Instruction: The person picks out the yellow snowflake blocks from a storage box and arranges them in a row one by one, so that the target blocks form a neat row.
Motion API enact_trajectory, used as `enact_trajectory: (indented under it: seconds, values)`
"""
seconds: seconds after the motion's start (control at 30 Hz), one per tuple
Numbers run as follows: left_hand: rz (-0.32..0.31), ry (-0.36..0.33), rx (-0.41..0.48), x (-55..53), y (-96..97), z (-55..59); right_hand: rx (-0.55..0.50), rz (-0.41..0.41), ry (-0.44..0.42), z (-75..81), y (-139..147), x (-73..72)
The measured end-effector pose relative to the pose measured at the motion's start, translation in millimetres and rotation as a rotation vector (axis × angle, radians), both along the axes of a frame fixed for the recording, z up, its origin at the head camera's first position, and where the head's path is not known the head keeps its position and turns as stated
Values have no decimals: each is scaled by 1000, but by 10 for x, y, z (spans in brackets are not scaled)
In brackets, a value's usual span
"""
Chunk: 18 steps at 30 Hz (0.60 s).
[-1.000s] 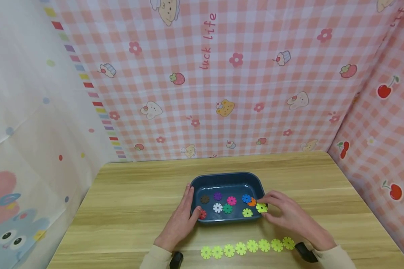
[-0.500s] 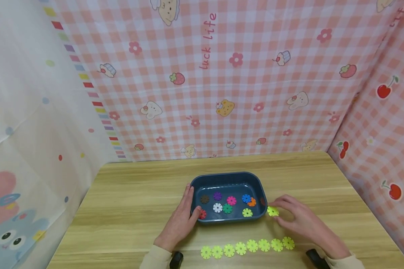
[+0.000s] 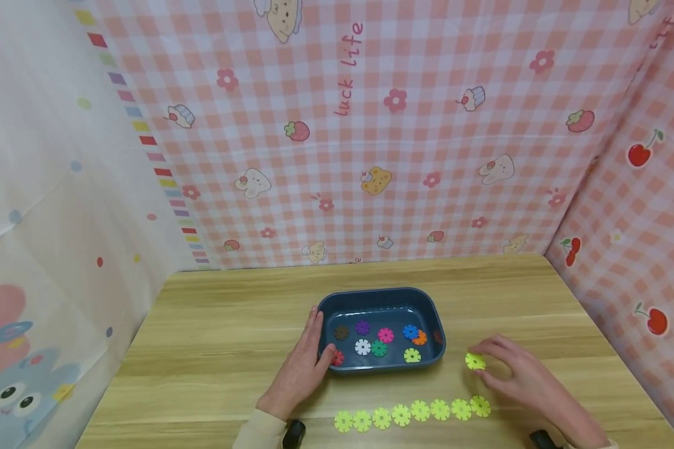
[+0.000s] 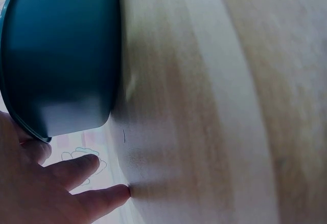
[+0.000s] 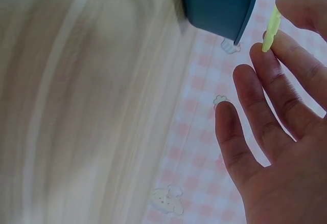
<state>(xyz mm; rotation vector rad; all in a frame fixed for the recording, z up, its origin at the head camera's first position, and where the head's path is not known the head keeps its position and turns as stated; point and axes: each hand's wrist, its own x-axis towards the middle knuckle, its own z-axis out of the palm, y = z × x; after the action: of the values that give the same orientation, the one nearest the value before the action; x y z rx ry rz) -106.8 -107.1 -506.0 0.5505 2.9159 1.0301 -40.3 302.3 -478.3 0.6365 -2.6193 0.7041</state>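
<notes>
My right hand (image 3: 519, 374) pinches a yellow-green notched plastic snowflake disc (image 3: 475, 361) between thumb and fingertips, off the tray's right side. The right wrist view shows that disc (image 5: 272, 28) edge-on, with the other fingers spread. At the left end of a dark blue rectangular tray (image 3: 382, 368), my left hand (image 3: 294, 368) holds the wall, thumb over the rim and fingers along the outside. Inside the tray lie several discs, among them a white disc (image 3: 362, 347), a pink disc (image 3: 385, 335) and one yellow-green disc (image 3: 412, 355). A red disc (image 3: 338, 357) is partly covered by my left thumb.
A row of several yellow-green discs (image 3: 401, 415) lies on the wooden table (image 3: 213, 349) in front of the tray. Pink checked cloth (image 3: 393, 143) rises behind the table, with cloth also on the left and right.
The right hand has lifted the yellow-green disc out of the tray's right end and carried it right and toward the near side. The left hand has stayed on the tray.
</notes>
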Motion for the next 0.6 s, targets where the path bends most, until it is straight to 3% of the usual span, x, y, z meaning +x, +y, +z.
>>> enact_trajectory:
  seconds: [0.47,0.6]
  values:
    - [-9,6,10,-2,-15,-21,-14,-5,80,-189,218,146]
    - [-10,6,10,-1,-14,-23,23,-41,20,-227,252,211]
